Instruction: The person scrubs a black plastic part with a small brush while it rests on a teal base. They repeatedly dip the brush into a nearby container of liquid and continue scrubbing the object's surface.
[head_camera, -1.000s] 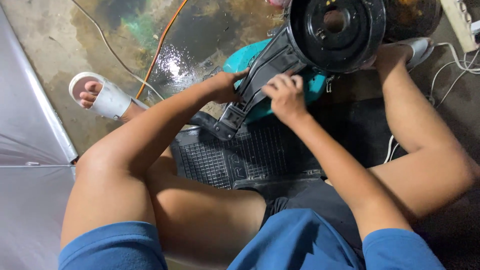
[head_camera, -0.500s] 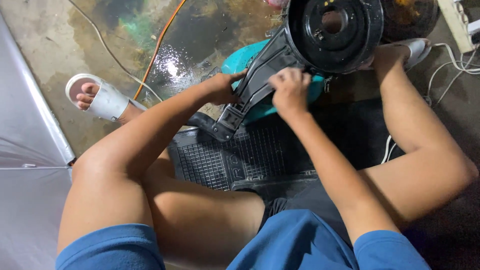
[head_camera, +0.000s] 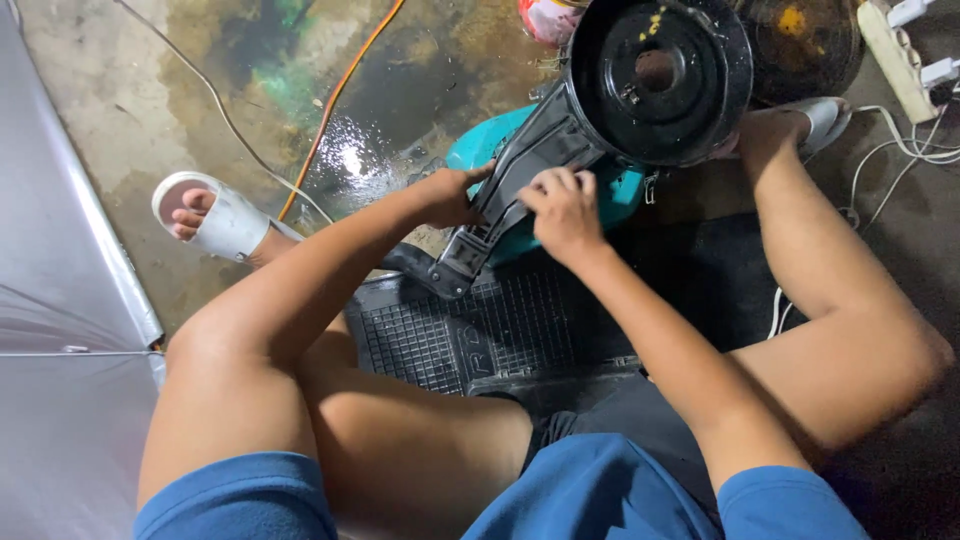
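A bare concrete floor (head_camera: 120, 90) is spreading across the scene, stained brown and green and lying wet at its middle, where a puddle (head_camera: 350, 160) is catching the overhead light in a bright glare. A black ribbed rubber mat (head_camera: 480, 330) is lying on the floor just below that puddle. An orange cable (head_camera: 335, 100) is running diagonally from the top edge down past the puddle's left side, and a thin white cord (head_camera: 225, 115) is trailing farther left of it. Well to the puddle's left, a grey sheet panel (head_camera: 60, 330) is slanting along the frame's edge. Far to the right of the puddle, a white power strip (head_camera: 900, 55) with white wires (head_camera: 900, 150) is lying on darker floor.
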